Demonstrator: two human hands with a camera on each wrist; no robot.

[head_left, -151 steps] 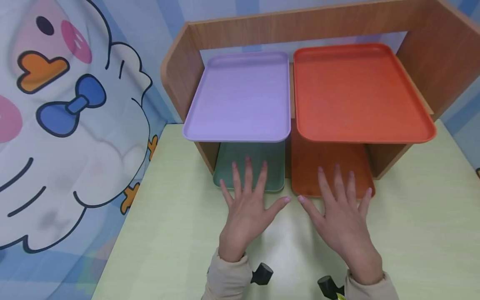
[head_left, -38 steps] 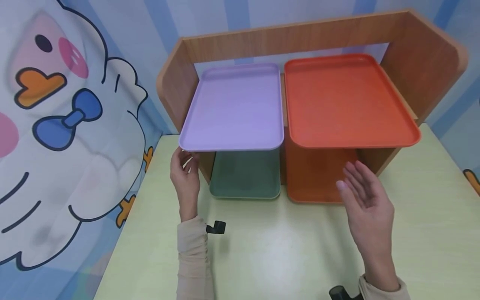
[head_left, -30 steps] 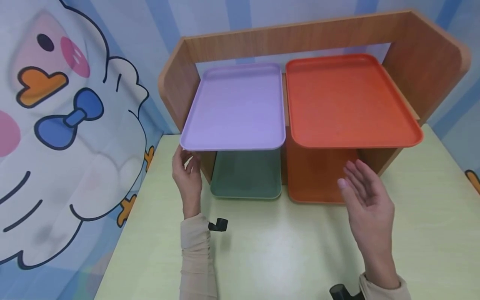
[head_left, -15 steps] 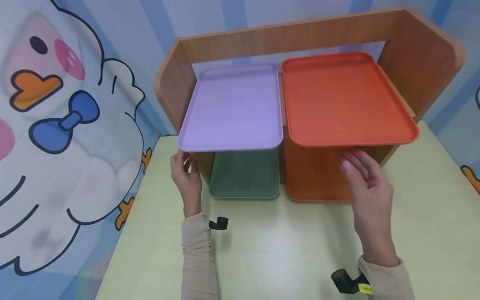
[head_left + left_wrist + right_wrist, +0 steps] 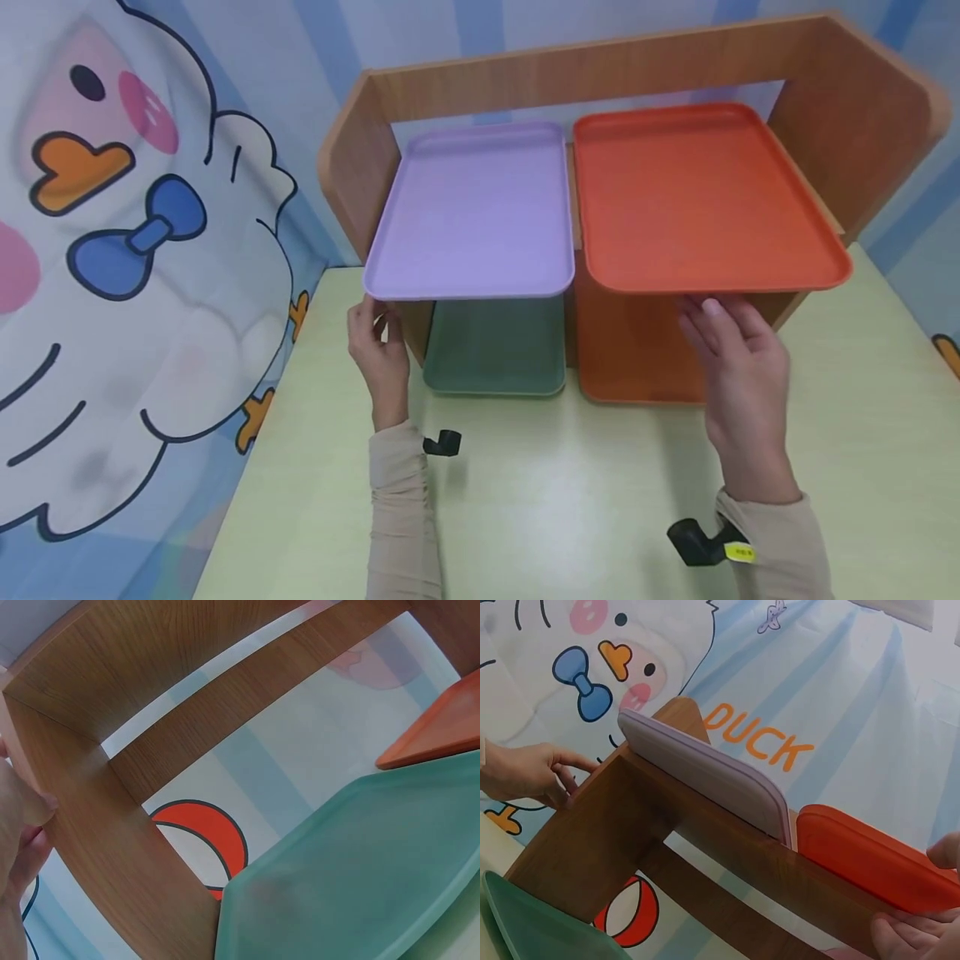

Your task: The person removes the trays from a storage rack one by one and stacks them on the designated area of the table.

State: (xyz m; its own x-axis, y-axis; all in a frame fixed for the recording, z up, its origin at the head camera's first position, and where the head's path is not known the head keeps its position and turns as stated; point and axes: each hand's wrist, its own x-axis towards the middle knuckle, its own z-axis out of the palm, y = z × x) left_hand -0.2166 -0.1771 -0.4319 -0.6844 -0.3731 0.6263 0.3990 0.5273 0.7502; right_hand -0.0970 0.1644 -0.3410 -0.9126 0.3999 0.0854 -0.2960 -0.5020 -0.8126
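Observation:
A wooden desktop shelf (image 5: 862, 142) holds a purple tray (image 5: 472, 217) at upper left and an orange-red tray (image 5: 708, 200) at upper right. Below lie a green tray (image 5: 495, 346) and a darker orange tray (image 5: 637, 358). My left hand (image 5: 381, 358) grips the shelf's left side panel (image 5: 97, 825), thumb inside, fingers outside. Just under the front lip of the upper orange-red tray is my right hand (image 5: 746, 383). Its fingers (image 5: 907, 934) reach beneath, against the shelf board, and its thumb is raised near the lip; fingertips are partly hidden in the head view.
A pale green-yellow table (image 5: 555, 492) carries the shelf. Behind and to the left hang blue striped sheets with a printed duck (image 5: 187, 325). Both upper trays overhang the shelf's front. A black camera (image 5: 697, 542) is strapped at the right wrist.
From spread in front of the shelf, my left hand has gone to the left panel and my right hand under the upper orange-red tray. Lately the right hand rose and its thumb lifted.

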